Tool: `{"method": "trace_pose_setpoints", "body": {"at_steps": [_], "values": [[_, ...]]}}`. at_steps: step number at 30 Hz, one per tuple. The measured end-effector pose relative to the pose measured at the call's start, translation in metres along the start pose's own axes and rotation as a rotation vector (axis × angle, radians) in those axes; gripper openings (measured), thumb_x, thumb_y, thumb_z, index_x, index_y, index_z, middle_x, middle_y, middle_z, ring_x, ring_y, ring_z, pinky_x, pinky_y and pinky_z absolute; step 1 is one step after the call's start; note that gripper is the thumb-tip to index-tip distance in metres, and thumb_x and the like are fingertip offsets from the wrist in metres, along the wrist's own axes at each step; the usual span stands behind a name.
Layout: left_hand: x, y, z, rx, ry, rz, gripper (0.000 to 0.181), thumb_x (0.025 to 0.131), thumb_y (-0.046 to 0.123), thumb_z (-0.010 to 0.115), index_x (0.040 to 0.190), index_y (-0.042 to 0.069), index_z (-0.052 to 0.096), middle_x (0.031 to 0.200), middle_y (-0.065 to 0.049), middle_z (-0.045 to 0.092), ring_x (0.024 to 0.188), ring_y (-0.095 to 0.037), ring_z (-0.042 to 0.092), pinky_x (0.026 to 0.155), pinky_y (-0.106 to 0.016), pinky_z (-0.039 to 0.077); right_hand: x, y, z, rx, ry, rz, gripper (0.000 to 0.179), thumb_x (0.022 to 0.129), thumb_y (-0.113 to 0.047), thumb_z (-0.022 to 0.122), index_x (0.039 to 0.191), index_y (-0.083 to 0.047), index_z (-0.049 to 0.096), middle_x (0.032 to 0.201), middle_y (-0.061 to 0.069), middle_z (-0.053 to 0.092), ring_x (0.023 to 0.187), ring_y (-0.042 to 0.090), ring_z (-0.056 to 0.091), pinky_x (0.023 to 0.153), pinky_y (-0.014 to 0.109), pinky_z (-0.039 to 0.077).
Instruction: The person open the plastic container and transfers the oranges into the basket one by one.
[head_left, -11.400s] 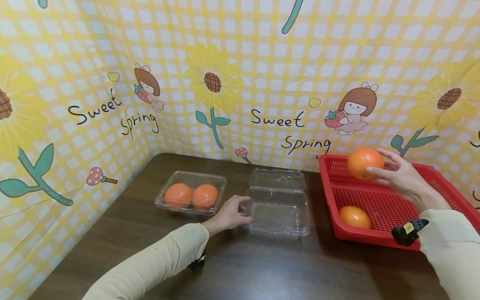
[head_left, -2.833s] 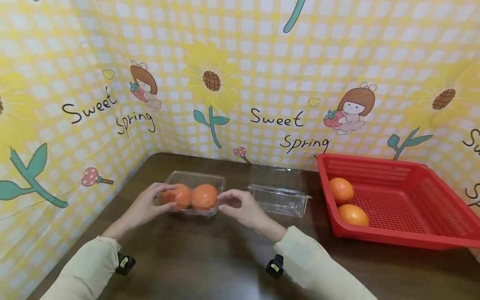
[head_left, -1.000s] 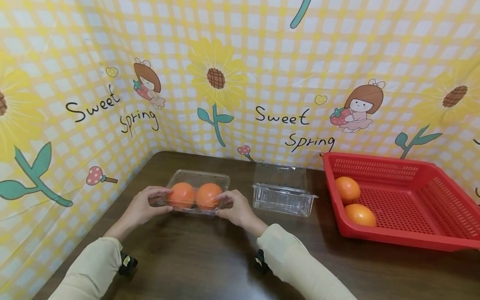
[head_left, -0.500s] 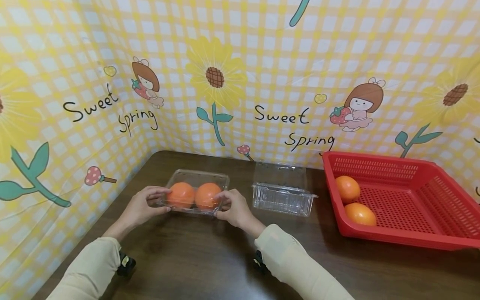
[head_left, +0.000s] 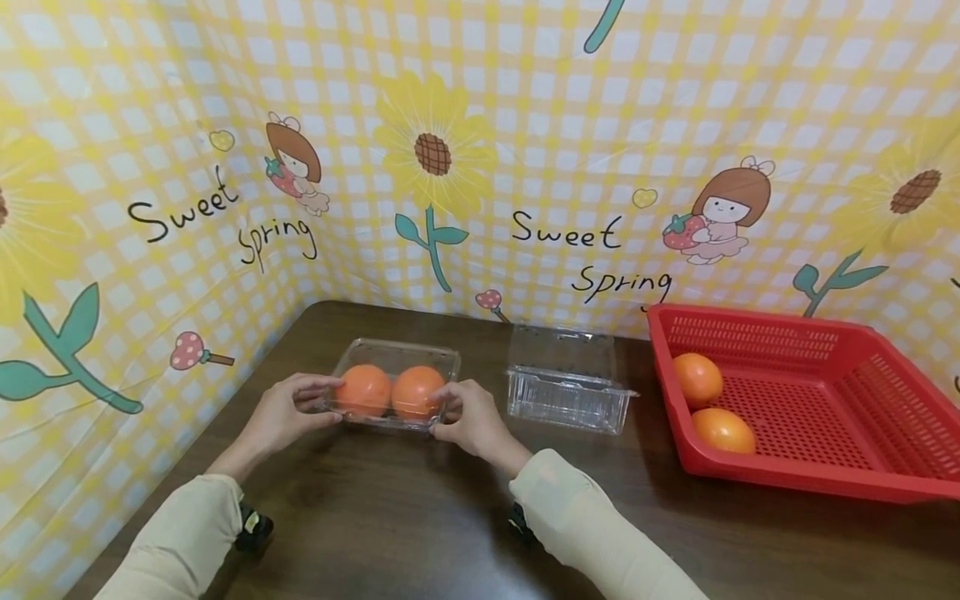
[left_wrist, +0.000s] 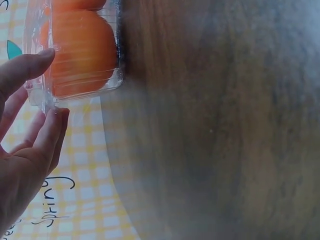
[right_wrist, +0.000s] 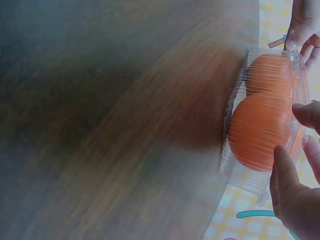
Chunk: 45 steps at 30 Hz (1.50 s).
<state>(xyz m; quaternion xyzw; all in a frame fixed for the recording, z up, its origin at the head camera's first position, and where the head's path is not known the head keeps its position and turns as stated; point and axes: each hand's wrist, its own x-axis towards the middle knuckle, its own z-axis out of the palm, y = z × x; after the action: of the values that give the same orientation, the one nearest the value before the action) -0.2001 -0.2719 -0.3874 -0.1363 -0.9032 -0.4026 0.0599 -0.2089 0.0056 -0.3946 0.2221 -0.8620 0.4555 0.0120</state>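
Observation:
Two oranges [head_left: 363, 390] sit side by side inside a clear plastic clamshell box [head_left: 401, 355] with its lid down, on the left part of the dark wooden table. At the box's left end, my left hand [head_left: 281, 412] grips the edge. In the left wrist view, its thumb lies on the rim and the fingers are beneath. My right hand [head_left: 476, 423] holds the opposite end, thumb at the near corner and fingertips over the side. The right wrist view shows both hands at the rim of the box [right_wrist: 240, 175].
A second clear clamshell [head_left: 567, 404] stands to the right, lid raised toward the patterned cloth [head_left: 480, 167]. Farther right is a red perforated basket [head_left: 810, 477], with one orange [head_left: 697, 379] behind another orange [head_left: 723, 431] along its left wall.
Earlier my right hand held an orange over the basket and my left touched the open clamshell. Both oranges now lie in the basket, and both hands have moved onto the filled box.

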Motion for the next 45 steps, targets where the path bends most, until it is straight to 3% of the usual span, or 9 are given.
{"method": "trace_pose_setpoints", "body": {"at_steps": [9,22,29,40,45], "values": [[0.001,-0.003,-0.004,-0.009,-0.022,-0.013,0.045,0.072,0.016,0.073,0.112,0.003,0.06,0.113,-0.023,0.052,0.096,-0.035,0.057,0.076,-0.034,0.049,0.001,-0.001,0.001,-0.03,0.002,0.01,0.028,0.067,-0.007,0.075,0.093,-0.009,0.066,0.097,0.007,0.054,0.078,0.016,0.056,0.064,0.017,0.047],[0.006,-0.003,-0.003,-0.062,-0.037,-0.009,0.046,0.071,0.021,0.073,0.111,0.001,0.061,0.113,-0.024,0.054,0.095,-0.035,0.058,0.075,-0.031,0.05,0.001,-0.002,-0.005,-0.088,0.005,-0.043,0.028,0.066,-0.006,0.074,0.093,-0.007,0.067,0.091,0.006,0.057,0.074,0.018,0.058,0.063,0.019,0.046],[0.009,-0.002,-0.001,-0.077,-0.027,0.024,0.044,0.072,0.018,0.072,0.111,0.0,0.061,0.111,-0.023,0.056,0.095,-0.034,0.058,0.075,-0.029,0.05,0.002,0.002,-0.004,-0.013,0.016,-0.042,0.025,0.067,-0.003,0.073,0.091,-0.004,0.066,0.075,0.006,0.059,0.069,0.016,0.059,0.061,0.016,0.047],[0.006,-0.002,-0.001,-0.075,0.0,0.028,0.043,0.072,0.016,0.073,0.11,-0.001,0.061,0.109,-0.022,0.056,0.094,-0.033,0.058,0.075,-0.028,0.05,0.001,0.0,-0.005,0.014,0.009,-0.064,0.025,0.066,-0.002,0.074,0.091,0.0,0.067,0.116,0.015,0.045,0.074,0.018,0.057,0.063,0.016,0.048],[0.005,-0.004,-0.002,-0.088,0.003,0.034,0.042,0.072,0.015,0.073,0.109,-0.002,0.061,0.108,-0.022,0.056,0.094,-0.033,0.058,0.076,-0.027,0.049,0.002,0.001,-0.003,0.006,0.012,-0.106,0.025,0.067,-0.002,0.073,0.091,0.001,0.068,0.125,0.018,0.044,0.074,0.019,0.059,0.064,0.016,0.048]]}}
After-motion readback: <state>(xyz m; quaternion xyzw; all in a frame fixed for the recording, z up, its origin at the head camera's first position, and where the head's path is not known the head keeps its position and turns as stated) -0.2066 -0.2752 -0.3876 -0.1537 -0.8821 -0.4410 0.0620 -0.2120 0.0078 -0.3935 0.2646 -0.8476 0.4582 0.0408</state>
